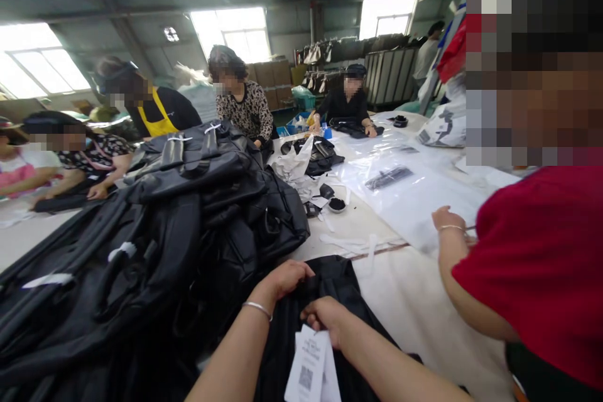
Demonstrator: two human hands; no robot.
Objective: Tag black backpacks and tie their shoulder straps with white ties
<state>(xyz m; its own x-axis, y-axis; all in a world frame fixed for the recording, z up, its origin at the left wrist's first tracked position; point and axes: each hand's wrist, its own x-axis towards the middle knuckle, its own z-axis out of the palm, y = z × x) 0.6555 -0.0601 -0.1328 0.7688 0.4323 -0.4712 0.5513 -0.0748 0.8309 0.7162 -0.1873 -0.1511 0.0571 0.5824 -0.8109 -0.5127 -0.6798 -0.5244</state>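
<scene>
Hands on black fabric piece, tags w/ QR code

Left hand [287, 277] has its fingers curled tight over the far edge of the black fabric piece [340, 273]. Right hand [324, 319] pinches the white tags [308, 367] beside it. Fabric lies on the table [414, 308] under both hands, long axis pointing away from the wearer. Tags show a QR code; small print is unreadable.
</scene>
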